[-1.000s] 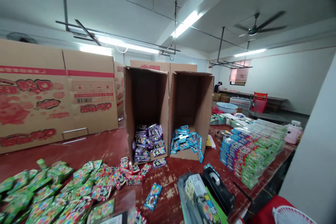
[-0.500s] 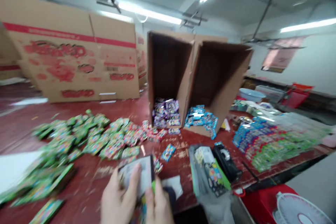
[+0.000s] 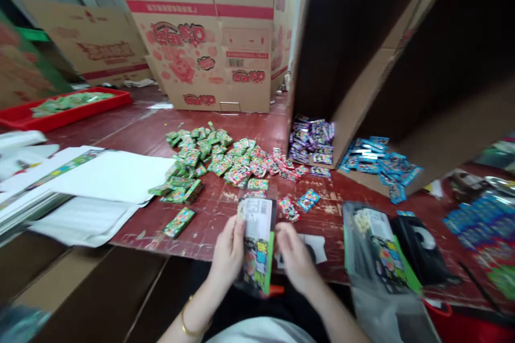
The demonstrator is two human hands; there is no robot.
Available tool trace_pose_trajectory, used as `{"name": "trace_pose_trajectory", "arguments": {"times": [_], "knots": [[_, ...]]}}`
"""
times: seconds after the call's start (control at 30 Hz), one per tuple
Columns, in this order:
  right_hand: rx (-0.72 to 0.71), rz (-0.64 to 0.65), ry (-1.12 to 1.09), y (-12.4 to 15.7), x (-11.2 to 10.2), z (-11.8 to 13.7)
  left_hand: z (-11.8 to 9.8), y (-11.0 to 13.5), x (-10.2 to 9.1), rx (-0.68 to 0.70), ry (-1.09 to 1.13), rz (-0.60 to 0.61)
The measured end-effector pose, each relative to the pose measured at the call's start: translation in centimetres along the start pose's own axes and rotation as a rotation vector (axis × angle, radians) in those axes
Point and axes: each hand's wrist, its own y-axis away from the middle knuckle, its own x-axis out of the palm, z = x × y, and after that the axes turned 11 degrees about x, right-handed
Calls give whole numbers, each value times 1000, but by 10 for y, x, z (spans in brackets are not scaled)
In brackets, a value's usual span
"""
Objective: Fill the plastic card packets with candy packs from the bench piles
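Observation:
My left hand [image 3: 229, 249] is closed on the left side of a printed plastic pouch [image 3: 257, 257], its thumb lying on the front. The pouch has a clear top, a pale label panel with a barcode, a colourful dark lower half and a green edge. Beside the pouch's right edge is my right hand [image 3: 295, 254], fingers curled and blurred; whether they grip the edge cannot be made out. Just beyond the hands lie small green packets [image 3: 217, 153], pink packets [image 3: 287, 171] and a single blue packet [image 3: 309, 200]. One green packet [image 3: 179, 222] lies apart to the left.
Two upright cartons hold purple packets [image 3: 311, 139] and blue packets [image 3: 372, 155]. More pouches [image 3: 382, 246] lie at right beside a black tape dispenser [image 3: 422, 246]. White sheets [image 3: 120, 171] and a red tray [image 3: 76, 117] are at left. A large carton [image 3: 241, 21] stands behind.
The view has swung left and down, bringing the red tray, white sheets and my lap into sight. My left hand still holds the pouch; my right hand has shifted to its right edge.

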Motion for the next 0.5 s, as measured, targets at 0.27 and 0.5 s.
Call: {"name": "trace_pose_trajectory", "arguments": {"times": [0.27, 0.5], "knots": [[-36, -82, 408, -98, -121, -74, 53, -21, -99, -49, -173, 41], [91, -300, 765, -141, -214, -86, 49, -32, -67, -23, -181, 149]]}}
